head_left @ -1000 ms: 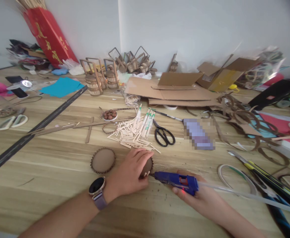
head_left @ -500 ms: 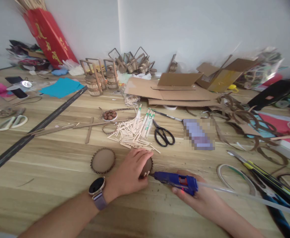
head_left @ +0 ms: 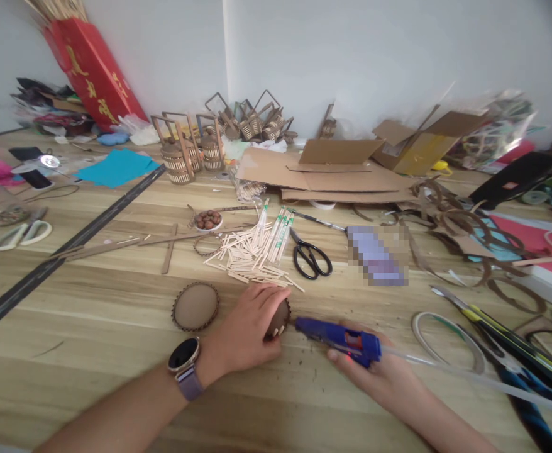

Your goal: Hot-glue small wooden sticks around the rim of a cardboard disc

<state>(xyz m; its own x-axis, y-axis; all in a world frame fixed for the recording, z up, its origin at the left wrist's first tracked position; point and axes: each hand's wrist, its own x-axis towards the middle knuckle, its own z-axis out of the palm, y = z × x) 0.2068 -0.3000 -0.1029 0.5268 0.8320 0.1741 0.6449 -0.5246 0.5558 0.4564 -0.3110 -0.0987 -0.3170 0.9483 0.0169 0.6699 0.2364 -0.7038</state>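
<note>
My left hand (head_left: pixel 252 321), with a watch on its wrist, is curled over a round brown cardboard base (head_left: pixel 278 319) and holds it on the table. A few short pale sticks show at the base's near edge; my fingers cover much of the rest. My right hand (head_left: pixel 368 358) grips a blue glue gun (head_left: pixel 337 340) with a long clear glue stick in its back. Its nozzle points left, just to the right of the base. Left of my left hand lies a second round base (head_left: pixel 195 306) with a scalloped dark rim.
Beyond my hands are a pile of short wooden sticks (head_left: pixel 245 251), black-handled scissors (head_left: pixel 312 259) and a bowl of brown beads (head_left: pixel 209 219). Small lidded baskets (head_left: pixel 178 162) and cardboard sheets (head_left: pixel 323 173) stand farther back. Yellow-black cutters (head_left: pixel 507 333) lie at right.
The glue gun in my right hand has moved slightly right, its nozzle drawing away from the base's edge. My left hand stays in place on the base.
</note>
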